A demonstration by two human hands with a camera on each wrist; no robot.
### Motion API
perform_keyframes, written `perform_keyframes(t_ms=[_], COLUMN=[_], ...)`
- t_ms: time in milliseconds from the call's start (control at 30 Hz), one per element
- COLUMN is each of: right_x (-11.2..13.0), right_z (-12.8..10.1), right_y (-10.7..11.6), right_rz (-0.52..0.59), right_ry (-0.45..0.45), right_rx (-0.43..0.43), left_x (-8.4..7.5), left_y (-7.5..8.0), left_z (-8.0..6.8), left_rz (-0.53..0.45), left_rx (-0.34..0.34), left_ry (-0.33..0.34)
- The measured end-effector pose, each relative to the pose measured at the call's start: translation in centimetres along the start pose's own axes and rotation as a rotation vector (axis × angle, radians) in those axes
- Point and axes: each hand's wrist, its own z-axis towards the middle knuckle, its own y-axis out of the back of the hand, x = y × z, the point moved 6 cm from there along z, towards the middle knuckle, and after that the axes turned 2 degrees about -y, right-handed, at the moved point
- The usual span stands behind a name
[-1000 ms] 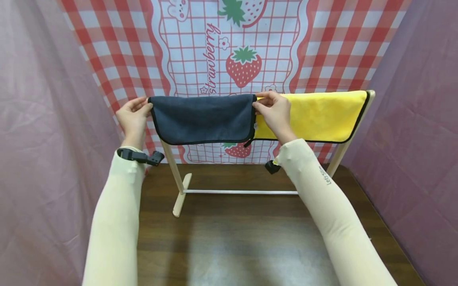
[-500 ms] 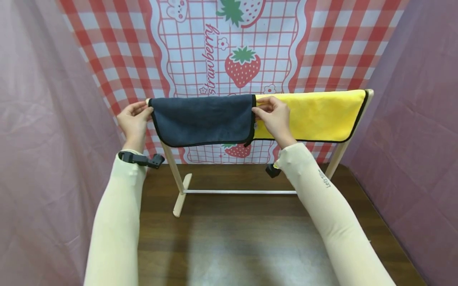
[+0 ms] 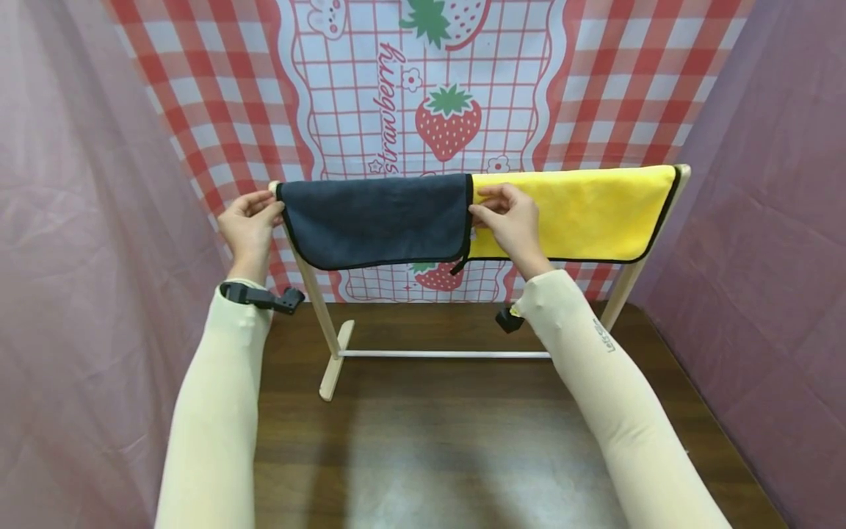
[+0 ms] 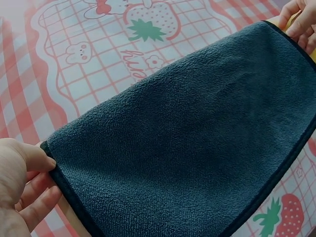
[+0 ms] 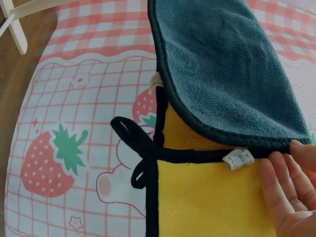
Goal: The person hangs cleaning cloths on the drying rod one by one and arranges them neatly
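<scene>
A dark blue-grey towel [image 3: 373,220] with black edging hangs folded over the top bar of a wooden rack [image 3: 316,301]. My left hand [image 3: 247,224] pinches its left edge near the top, thumb on the front. At its right edge, my right hand [image 3: 514,220] holds the edging between thumb and fingers, seen close up in the right wrist view. To the right a yellow towel [image 3: 595,213], also black-edged, hangs on the same bar, partly behind my right hand. A black loop [image 5: 129,133] and a white label [image 5: 239,158] show where the towels meet.
The rack's foot [image 3: 337,360] and white lower rod [image 3: 443,355] stand on a brown wooden tabletop [image 3: 423,441]. Behind hangs a strawberry-print checked cloth [image 3: 595,88]. Pink curtains [image 3: 79,257] close off both sides.
Both hands have slid slightly down the dark towel's side edges. The rack's upper left tip now shows beside the towel. The yellow towel stays in place.
</scene>
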Motion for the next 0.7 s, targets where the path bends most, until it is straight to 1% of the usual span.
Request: perform_keyframes(t_ms=[100,300,433,500,600,700], right_x=[-0.3,-1.2,-1.8,-2.1,-2.8,-3.5], right_z=[-0.3,-1.2,-2.0,-2.4,-3.2,-4.1], right_y=[0.2,0.8,1.3,1.5,1.8,2.0], right_rz=[0.017,0.069,0.069,0.062,0.033,-0.002], right_ry=[-0.004,0.02,-0.003,-0.014,-0.017,-0.02], right_rx=[0.007,0.023,0.029,0.038,0.052,0.06], left_x=[0.1,0.6,1.2,1.7,3.0,4.6], left_y=[0.2,0.7,1.3,1.5,1.8,2.0], left_z=[-0.2,-0.9,-1.7,-2.2,-3.2,-4.2], left_rz=[-0.022,-0.079,-0.056,-0.027,0.006,-0.002], left_rx=[-0.004,-0.011,0.014,0.029,0.055,0.064], left_ry=[0.008,0.023,0.01,-0.009,-0.028,-0.021])
